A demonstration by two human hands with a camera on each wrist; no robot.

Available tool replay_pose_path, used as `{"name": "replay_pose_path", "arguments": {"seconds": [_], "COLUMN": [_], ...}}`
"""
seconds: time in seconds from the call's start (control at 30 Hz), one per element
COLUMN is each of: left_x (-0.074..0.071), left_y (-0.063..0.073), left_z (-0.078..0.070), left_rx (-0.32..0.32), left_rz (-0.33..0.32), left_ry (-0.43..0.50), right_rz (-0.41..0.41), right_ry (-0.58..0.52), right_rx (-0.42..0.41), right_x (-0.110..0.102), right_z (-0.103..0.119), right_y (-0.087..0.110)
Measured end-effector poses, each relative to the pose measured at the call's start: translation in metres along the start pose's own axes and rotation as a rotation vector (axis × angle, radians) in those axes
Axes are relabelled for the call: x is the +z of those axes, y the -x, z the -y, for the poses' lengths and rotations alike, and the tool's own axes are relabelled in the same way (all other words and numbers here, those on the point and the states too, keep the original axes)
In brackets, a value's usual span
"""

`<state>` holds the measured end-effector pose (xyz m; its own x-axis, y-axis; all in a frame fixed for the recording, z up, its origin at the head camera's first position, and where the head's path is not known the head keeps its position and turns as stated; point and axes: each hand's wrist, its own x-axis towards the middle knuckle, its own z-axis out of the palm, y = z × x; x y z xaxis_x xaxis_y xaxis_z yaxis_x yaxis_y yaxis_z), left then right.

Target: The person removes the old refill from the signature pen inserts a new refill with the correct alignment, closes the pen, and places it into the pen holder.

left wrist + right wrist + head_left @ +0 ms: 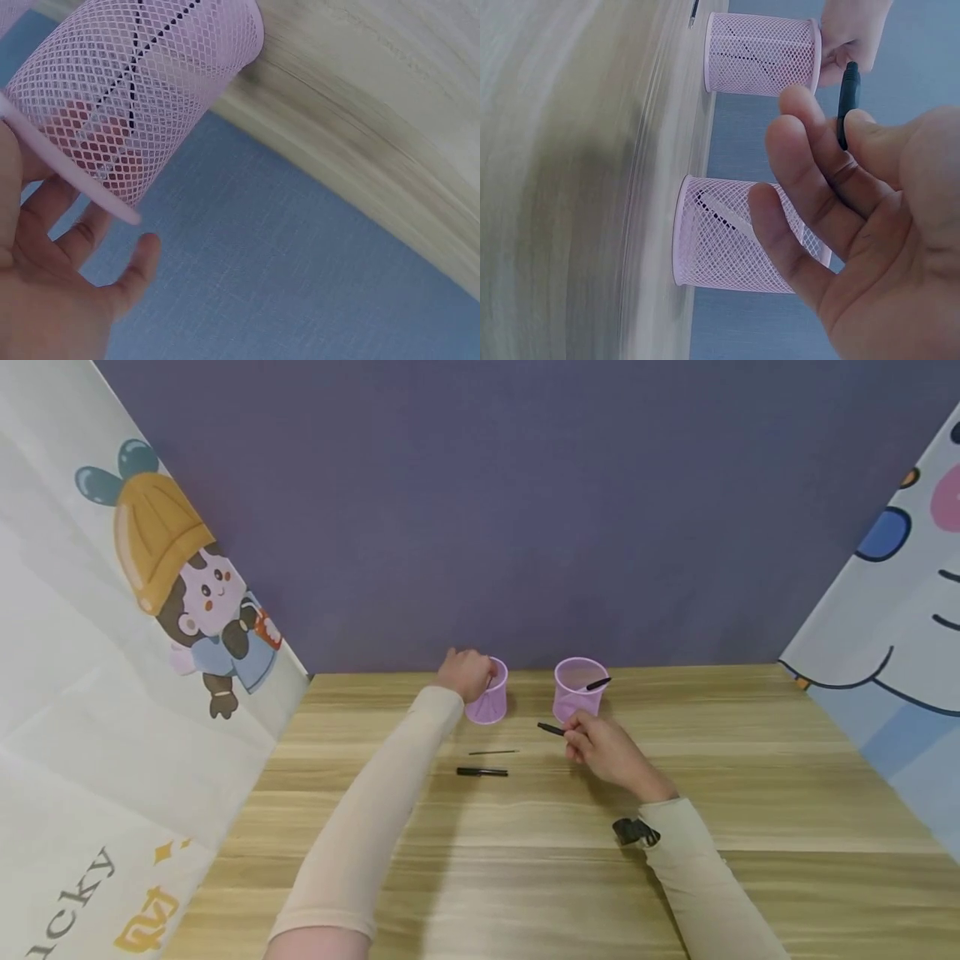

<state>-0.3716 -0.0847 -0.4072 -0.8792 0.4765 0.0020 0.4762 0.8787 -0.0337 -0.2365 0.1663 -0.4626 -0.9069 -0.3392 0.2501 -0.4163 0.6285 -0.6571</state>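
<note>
My left hand point(467, 675) reaches over the rim of the left pink mesh pen cup point(487, 706), its fingertips inside, pinching a thin dark pen refill point(490, 682). Through the mesh in the left wrist view, two thin dark refills point(161, 34) cross. My right hand point(606, 750) pinches a short black pen cap point(850, 97) between thumb and fingers, in front of the right pink mesh pen cup point(577, 697). That cup holds a slanted pen with a black end point(598, 683) and a pale barrel.
On the wooden table point(540, 860) in front of the cups lie a thin refill point(493, 752) and a black pen point(482, 772). A dark blue-grey panel point(525, 527) rises behind, and printed white sheets point(60, 693) flank both sides.
</note>
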Motion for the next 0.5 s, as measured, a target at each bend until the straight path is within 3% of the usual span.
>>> {"name": "replay_pose_path", "arguments": {"seconds": [0.5], "left_x": [0.0037], "left_y": [-0.0048], "left_z": [0.0004], "left_rx": [-0.027], "left_rz": [0.009], "left_ry": [0.045], "right_rz": [0.015], "right_ry": [0.021], "right_rx": [0.023], "right_x": [0.0026], "right_z": [0.0005], "right_y": [0.0001]}}
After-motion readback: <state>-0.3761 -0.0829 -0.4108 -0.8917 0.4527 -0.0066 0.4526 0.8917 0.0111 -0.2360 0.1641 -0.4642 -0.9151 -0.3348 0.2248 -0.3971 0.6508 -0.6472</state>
